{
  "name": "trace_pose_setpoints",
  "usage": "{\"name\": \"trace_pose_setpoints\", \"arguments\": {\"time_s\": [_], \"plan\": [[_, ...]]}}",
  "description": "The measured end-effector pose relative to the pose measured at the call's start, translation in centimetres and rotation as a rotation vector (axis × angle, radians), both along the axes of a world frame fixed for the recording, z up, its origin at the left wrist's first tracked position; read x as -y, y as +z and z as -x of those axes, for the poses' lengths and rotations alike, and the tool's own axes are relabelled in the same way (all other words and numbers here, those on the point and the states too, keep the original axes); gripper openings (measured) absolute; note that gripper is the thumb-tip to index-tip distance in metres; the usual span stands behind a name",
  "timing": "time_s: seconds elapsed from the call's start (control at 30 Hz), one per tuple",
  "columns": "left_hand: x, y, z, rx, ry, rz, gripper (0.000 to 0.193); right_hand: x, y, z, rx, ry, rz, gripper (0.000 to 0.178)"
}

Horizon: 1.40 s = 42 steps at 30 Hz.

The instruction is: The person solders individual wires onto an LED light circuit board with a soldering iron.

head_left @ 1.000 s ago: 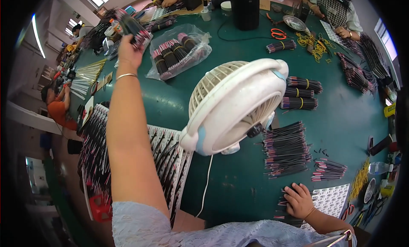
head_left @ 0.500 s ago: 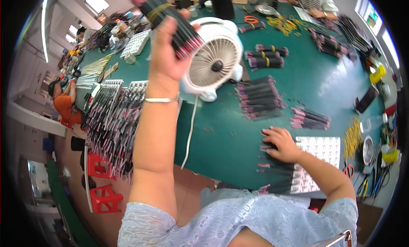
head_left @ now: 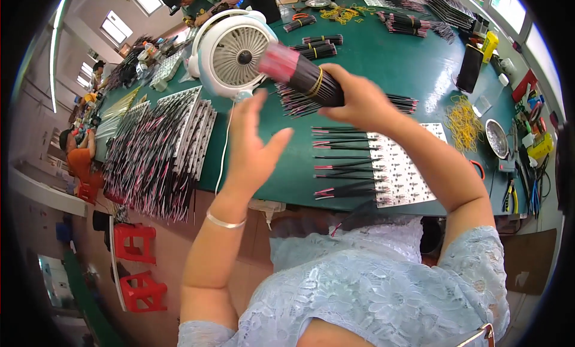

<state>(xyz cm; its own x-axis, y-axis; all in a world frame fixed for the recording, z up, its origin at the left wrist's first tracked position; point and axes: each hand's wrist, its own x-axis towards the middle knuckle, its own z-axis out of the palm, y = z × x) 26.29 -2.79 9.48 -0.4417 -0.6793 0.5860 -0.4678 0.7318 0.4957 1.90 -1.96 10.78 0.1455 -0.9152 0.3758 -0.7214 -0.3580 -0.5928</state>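
Above the middle of the green table, my right hand [head_left: 364, 102] grips a thick bundle of black wires [head_left: 306, 79] with pink-red ends and a yellow rubber band around it. The bundle is tilted, its pink end blurred and pointing up and left. My left hand [head_left: 254, 152] is raised below and left of it, fingers and thumb apart, holding nothing. Under my right forearm lies a white board [head_left: 413, 173] with rows of small parts; black wires [head_left: 344, 167] with pink tips stick out from its left side. Loose wires [head_left: 293, 101] lie partly hidden behind the bundle.
A white fan [head_left: 239, 56] stands beyond my left hand. Boards with dense wires [head_left: 153, 161] overhang the table's left edge. Banded bundles [head_left: 317, 49] lie farther back. Yellow rubber bands [head_left: 464, 125], a metal dish [head_left: 496, 137] and pliers [head_left: 510, 197] are at right. Other people work across the table.
The bundle has passed from my left hand, raised at upper left, into my right hand. My left hand has come down and opened; my right has risen off the board's wires. The view has shifted.
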Motion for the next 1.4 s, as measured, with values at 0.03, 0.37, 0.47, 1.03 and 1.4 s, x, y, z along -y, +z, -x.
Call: {"name": "trace_pose_setpoints", "arguments": {"time_s": [0.03, 0.37, 0.47, 1.03, 1.4], "plan": [[-1.6, 1.2, 0.1, -0.004, 0.006, 0.000, 0.076, -0.4, 0.6, 1.3, -0.271, -0.019, 0.143, 0.065], [-5.3, -1.1, 9.4, 0.232, 0.092, -0.178, 0.070, -7.1, 2.8, 4.5, -0.970, 0.063, 0.909, 0.043], [-6.5, -4.1, 11.0, -0.553, -0.222, -1.072, 0.058, -10.2, 1.5, 5.1, -0.634, -0.073, 0.864, 0.041], [-10.0, -3.2, 19.4, -0.514, -0.406, -1.395, 0.045, -10.7, -5.0, 12.1, -0.328, -0.396, 0.446, 0.010], [-10.9, -8.9, 25.6, -0.717, -0.827, -1.968, 0.016, -3.7, -4.1, 22.0, -0.535, -0.784, 0.216, 0.016]]}}
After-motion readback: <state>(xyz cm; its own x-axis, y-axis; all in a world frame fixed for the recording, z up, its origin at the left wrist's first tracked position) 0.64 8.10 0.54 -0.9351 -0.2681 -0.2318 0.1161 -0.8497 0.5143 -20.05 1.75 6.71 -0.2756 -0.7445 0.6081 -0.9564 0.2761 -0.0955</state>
